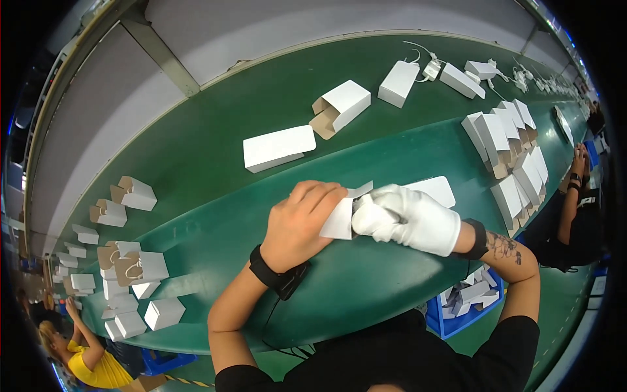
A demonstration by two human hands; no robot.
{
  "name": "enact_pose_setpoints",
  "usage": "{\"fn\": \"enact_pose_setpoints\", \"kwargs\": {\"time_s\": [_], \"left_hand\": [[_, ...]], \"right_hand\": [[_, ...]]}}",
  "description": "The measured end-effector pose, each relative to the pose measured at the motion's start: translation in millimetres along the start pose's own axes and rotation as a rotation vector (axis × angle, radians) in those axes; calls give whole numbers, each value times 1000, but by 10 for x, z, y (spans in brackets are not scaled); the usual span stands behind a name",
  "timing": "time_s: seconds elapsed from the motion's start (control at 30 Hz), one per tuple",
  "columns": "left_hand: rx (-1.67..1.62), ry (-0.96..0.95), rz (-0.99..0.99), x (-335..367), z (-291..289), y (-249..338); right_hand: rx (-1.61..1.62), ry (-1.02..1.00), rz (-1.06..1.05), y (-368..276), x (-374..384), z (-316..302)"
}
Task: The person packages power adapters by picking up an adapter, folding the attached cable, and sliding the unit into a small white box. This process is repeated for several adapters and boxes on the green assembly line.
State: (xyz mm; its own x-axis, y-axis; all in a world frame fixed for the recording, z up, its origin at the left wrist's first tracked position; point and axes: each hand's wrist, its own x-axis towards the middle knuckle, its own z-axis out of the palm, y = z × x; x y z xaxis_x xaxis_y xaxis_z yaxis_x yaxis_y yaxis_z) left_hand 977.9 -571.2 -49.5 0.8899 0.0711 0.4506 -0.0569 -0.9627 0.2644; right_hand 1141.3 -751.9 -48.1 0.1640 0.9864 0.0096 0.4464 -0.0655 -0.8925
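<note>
A small white cardboard box [336, 222] is in my bare left hand [302, 225], whose fingers wrap over its top and far side. One flap stands up at the box's right end. My right hand [411, 219], in a white glove, is closed with its fingertips against that end. Whatever the gloved fingers hold is hidden. Beyond the glove shows a white cardboard panel [432, 191]; I cannot tell whether it belongs to the same box. Both hands are above the green work surface [339, 281].
A closed white box [277, 147] and an open one [343, 108] lie beyond my hands. Open boxes stand grouped at right [509, 144] and left [140, 268]. White corded adapters [431, 68] lie far right. A blue bin [450, 323] holds white pieces. Co-workers sit on both sides.
</note>
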Motion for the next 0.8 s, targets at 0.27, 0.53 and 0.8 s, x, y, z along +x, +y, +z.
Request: {"fn": "enact_pose_setpoints", "kwargs": {"time_s": [0.27, 0.53, 0.8], "left_hand": [[-158, -19, -131, 155, 174, 49], [-373, 209, -270, 101, 259, -121], [-330, 272, -283, 170, 350, -309]], "right_hand": [[-1095, -119, -142, -385, 170, -180], [-750, 8, -505, -282, 512, -408], [-1008, -116, -565, -169, 1063, -146]]}}
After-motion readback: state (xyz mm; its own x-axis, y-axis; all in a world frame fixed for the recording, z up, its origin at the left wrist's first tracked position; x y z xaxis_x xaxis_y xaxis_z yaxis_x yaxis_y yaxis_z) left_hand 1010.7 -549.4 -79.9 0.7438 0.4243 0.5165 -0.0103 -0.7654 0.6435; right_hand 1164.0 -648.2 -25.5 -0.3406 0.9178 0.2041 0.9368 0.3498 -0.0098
